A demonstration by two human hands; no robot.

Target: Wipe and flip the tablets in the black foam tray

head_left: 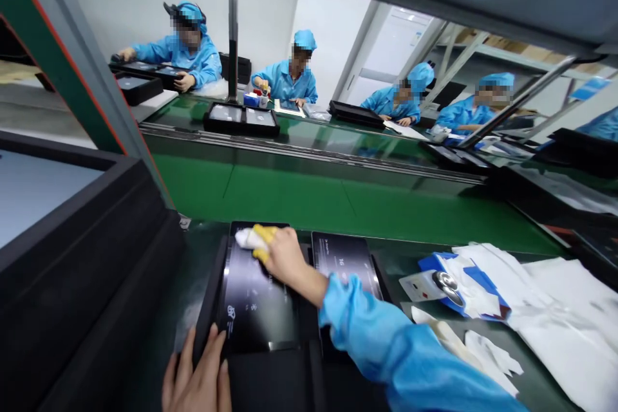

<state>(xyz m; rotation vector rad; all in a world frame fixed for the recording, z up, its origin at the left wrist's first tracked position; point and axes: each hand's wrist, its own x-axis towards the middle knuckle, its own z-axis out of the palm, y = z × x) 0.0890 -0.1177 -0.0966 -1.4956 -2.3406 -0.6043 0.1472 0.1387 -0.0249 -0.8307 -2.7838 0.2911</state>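
While a long green conveyor belt is stretched across the middle of the view, four co-workers in blue gowns and caps are seated beyond it, and black trays are set along its far side. A large black box is placed at the near left. On the near bench, a black case is laid open, with a dark left panel and a dark right panel held side by side in it, both printed with pale marks. The right hand is stretched over the left panel from a blue sleeve, and a white cloth is grasped in its fingers, which are covered by yellow finger cots. The cloth is held at the top end of the left panel; whether it is pressed onto the surface cannot be told. The left hand is kept relaxed, with nothing grasped and its fingers laid against the near edge of the case. To the right of the case, a pile of white sheets is spread, and a blue-and-white packet is laid at its edge, with a small round metal piece on it. Loose white scraps are scattered just beside the sleeve.
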